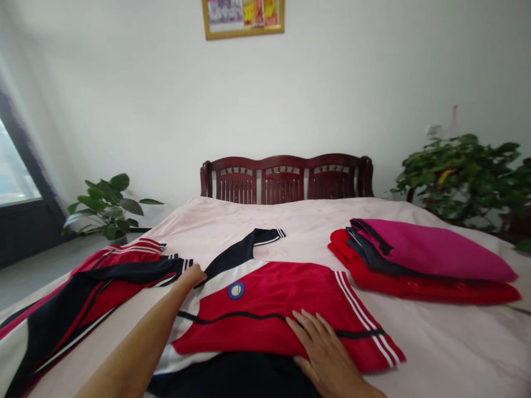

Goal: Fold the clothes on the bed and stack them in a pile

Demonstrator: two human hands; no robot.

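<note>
A red, white and navy track jacket [257,290] with a round blue badge lies spread on the bed, its striped hem toward the right. One navy sleeve [236,251] reaches away from me and bends to the right at its striped cuff. My left hand [196,275] is closed on the jacket's shoulder, near the collar and the top of that sleeve. Fingers spread, my right hand [321,345] lies flat on the red body by the black center line. The near sleeve shows only as dark cloth at the bottom edge.
More red, navy and white sportswear [83,293] lies at the left. At the right is a folded stack with a magenta garment [440,249] over red cloth [415,287]. Beyond the pink bedsheet [298,221] stands a wooden headboard [284,177], between potted plants [110,204].
</note>
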